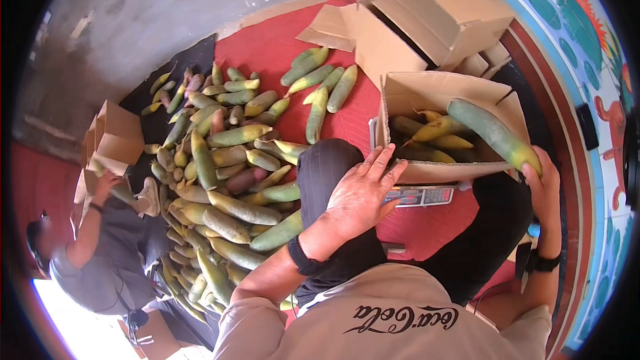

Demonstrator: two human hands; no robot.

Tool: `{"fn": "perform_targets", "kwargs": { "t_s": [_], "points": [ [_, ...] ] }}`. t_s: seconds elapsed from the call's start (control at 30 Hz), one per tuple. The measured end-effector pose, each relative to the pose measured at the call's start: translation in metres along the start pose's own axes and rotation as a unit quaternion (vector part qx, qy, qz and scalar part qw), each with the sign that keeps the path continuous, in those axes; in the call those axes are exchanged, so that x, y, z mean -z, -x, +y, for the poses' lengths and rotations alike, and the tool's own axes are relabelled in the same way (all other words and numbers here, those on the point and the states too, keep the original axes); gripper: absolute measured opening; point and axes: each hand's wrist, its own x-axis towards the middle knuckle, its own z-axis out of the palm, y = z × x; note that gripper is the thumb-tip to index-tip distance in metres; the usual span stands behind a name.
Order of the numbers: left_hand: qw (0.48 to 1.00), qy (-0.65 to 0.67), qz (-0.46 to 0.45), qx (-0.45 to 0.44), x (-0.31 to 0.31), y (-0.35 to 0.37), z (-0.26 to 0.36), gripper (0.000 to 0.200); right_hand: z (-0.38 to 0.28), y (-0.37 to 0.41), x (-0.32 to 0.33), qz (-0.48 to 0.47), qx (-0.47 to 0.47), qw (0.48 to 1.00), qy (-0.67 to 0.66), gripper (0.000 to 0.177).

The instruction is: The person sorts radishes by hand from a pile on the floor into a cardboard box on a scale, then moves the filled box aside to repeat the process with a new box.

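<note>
My right hand (543,183) is closed round the lower end of a long green radish (490,130), which lies tilted over the right rim of an open cardboard box (440,172). Inside the box are several green and yellowish radishes (443,135), partly hidden by its walls. My left hand (363,190) is palm down with fingers apart, fingertips at the box's near left corner and nothing visible in its grasp. Under the box sits a digital scale (427,196), its keypad and display showing in front.
A large heap of radishes (227,207) covers the floor at left, with several more on the red mat (260,43). Other cardboard boxes (393,37) stand behind. Another person (100,260) at far left holds a radish near a small box (117,130). A painted wall (573,33) borders the right.
</note>
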Motion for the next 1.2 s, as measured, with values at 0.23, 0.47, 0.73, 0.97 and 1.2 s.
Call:
{"fn": "perform_targets", "kwargs": {
  "t_s": [0.23,0.47,0.73,0.97,1.2],
  "points": [
    [1.000,-0.018,-0.010,-0.016,-0.006,-0.006,0.001,0.068,0.025,-0.040,-0.017,-0.099,0.077,0.982,0.142,0.030],
    [0.999,-0.048,-0.005,-0.019,-0.010,-0.006,0.000,0.068,0.010,-0.066,-0.036,-0.205,0.049,0.975,0.075,0.023],
    [0.998,-0.063,0.009,-0.029,-0.011,-0.004,-0.001,0.068,0.039,-0.065,-0.053,-0.113,0.013,0.993,0.030,0.024],
    [0.998,-0.054,0.023,-0.025,-0.011,0.000,-0.002,0.067,0.030,-0.017,-0.035,-0.026,0.126,0.978,0.162,0.016],
    [0.996,-0.066,0.050,-0.015,-0.011,0.002,0.002,0.059,0.057,0.034,-0.019,0.084,0.101,0.978,0.163,0.015]
  ]
}}
